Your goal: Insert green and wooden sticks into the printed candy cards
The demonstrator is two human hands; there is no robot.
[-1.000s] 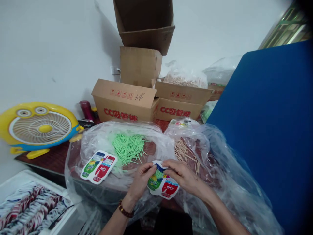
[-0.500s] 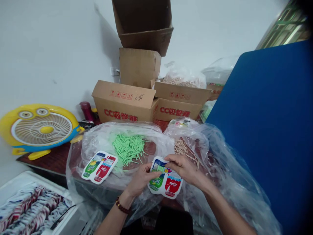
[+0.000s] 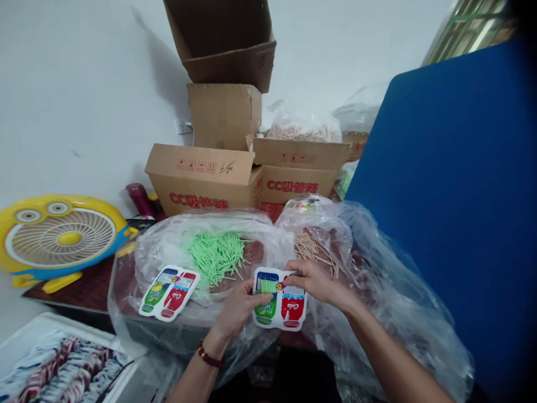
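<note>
While the left hand (image 3: 239, 305) grips the bottle-shaped packet (image 3: 280, 299), the right hand (image 3: 314, 280) pinches its top edge

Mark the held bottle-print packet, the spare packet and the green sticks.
held packet (image 3: 292, 307), head view, on its red bottle print.
spare packet (image 3: 170, 292), head view, centre between its two prints.
green sticks (image 3: 216, 254), head view, middle of the pile.

And that's two hands, left hand (image 3: 240, 307) and right hand (image 3: 318, 280); two packets, held packet (image 3: 282, 308) and loose packet (image 3: 170, 292); two bags, left bag (image 3: 163, 246) and right bag (image 3: 377, 268); two red-lettered boxes (image 3: 201, 182); one yellow fan (image 3: 59, 238).
</note>
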